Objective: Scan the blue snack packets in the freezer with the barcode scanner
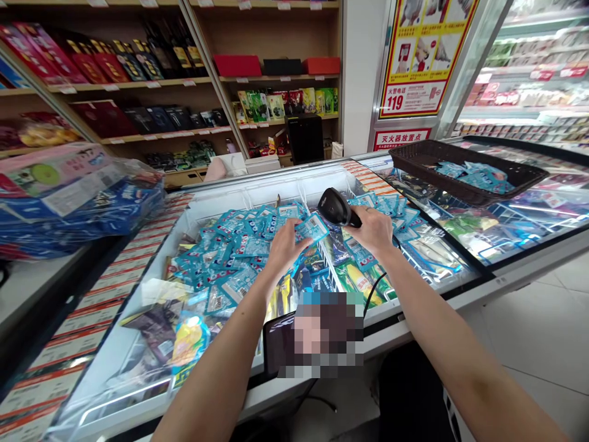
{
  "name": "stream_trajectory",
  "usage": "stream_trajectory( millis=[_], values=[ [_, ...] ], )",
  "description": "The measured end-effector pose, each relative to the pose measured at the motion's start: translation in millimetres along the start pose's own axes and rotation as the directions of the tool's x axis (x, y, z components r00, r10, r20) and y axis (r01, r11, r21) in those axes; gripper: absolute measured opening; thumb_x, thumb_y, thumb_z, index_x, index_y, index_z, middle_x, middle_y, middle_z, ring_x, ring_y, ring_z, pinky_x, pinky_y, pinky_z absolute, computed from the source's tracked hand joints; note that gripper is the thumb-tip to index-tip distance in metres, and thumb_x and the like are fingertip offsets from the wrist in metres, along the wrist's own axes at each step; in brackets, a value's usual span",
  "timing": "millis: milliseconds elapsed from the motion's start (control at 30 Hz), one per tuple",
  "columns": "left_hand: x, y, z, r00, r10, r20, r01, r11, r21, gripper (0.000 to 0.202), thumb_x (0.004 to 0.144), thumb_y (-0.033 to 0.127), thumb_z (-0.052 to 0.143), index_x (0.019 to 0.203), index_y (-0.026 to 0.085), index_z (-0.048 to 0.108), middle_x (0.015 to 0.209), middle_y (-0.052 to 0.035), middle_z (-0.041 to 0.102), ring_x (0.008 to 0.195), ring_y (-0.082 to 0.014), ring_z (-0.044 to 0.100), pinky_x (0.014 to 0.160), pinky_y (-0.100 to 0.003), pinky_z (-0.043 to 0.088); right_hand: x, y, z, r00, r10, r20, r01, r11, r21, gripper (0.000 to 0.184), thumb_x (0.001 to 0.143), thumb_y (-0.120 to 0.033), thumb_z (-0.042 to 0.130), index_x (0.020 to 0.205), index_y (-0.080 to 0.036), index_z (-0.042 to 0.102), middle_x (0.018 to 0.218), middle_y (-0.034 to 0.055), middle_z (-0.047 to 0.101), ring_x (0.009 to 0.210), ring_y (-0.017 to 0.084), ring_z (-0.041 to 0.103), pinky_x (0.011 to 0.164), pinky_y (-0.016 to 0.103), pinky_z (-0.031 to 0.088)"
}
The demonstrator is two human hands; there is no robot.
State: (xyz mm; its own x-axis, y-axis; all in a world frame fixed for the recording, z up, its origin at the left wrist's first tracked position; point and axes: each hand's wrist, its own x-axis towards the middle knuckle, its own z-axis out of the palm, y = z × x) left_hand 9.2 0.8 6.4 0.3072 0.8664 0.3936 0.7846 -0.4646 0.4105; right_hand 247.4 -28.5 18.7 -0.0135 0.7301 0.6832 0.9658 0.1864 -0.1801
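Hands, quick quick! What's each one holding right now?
Left hand: closed, pinching a small blue packet.
Right hand: closed around the handle of a black handheld scanner.

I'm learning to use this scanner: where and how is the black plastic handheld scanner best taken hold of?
Probably by the narrow handle of the black plastic handheld scanner, from the person's right, where the right hand grips it. Its bulky, rounded head extends left toward the small blue plastic packet in the left hand, so fingers there might cover its front.
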Motion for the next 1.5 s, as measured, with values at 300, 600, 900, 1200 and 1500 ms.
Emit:
stream_trajectory(
  millis=[300,600,900,1200,1500],
  values=[
    [6,-9,-4.4,0.969,-0.136,-0.205,0.079,0.961,-0.266,0.03,0.077,0.03,0.054,0.106,0.02,0.047,0.105,-0.0058,0.058,0.091,-0.0179,0.056,0.072,-0.029,0.044,-1,-2,2,0.99,-0.116,0.076,0.114,0.993,0.03,0.039,0.077,-0.047,0.056,0.106,-0.021,0.063,0.091,0.0053,0.068,0.082,0.02,0.06,0.066,0.026,0.037],
    [5,-11,-2.2,0.949,-0.172,-0.265,0.088,0.95,-0.3,0.032,0.078,0.031,0.053,0.109,0.022,0.047,0.105,-0.0036,0.057,0.059,-0.0081,0.047,0.06,-0.025,0.04,-3,-4,0,0.978,-0.19,0.092,0.184,0.981,0.064,0.035,0.077,-0.042,0.058,0.107,-0.024,0.063,0.092,0.0034,0.068,0.083,0.018,0.061,0.066,0.026,0.038],
    [4,-8,-1.1,0.945,-0.17,-0.28,0.086,0.953,-0.289,0.032,0.078,0.032,0.055,0.108,0.022,0.047,0.105,-0.0029,0.058,0.048,-0.0043,0.036,0.059,-0.025,0.04,-2,-4,0,0.971,-0.216,0.101,0.21,0.975,0.073,0.037,0.076,-0.041,0.058,0.107,-0.022,0.062,0.091,0.0041,0.069,0.083,0.019,0.061,0.065,0.026,0.037],
    [4,-10,0.1,0.949,-0.144,-0.28,0.076,0.967,-0.242,0.033,0.08,0.032,0.054,0.11,0.023,0.046,0.104,-0.0022,0.058,0.049,-0.0057,0.04,0.064,-0.027,0.041,-3,-5,-2,0.972,-0.202,0.122,0.195,0.978,0.069,0.037,0.075,-0.041,0.059,0.107,-0.023,0.063,0.091,0.0039,0.069,0.083,0.019,0.062,0.064,0.026,0.037],
    [4,-10,-0.3,0.95,-0.138,-0.279,0.072,0.969,-0.235,0.034,0.08,0.035,0.054,0.111,0.023,0.046,0.106,-0.0042,0.058,0.054,-0.0081,0.045,0.066,-0.028,0.042,-3,-5,0,0.972,-0.216,0.09,0.212,0.976,0.058,0.034,0.075,-0.042,0.06,0.103,-0.023,0.063,0.088,0.0027,0.069,0.081,0.019,0.062,0.063,0.026,0.037]
  ],
)
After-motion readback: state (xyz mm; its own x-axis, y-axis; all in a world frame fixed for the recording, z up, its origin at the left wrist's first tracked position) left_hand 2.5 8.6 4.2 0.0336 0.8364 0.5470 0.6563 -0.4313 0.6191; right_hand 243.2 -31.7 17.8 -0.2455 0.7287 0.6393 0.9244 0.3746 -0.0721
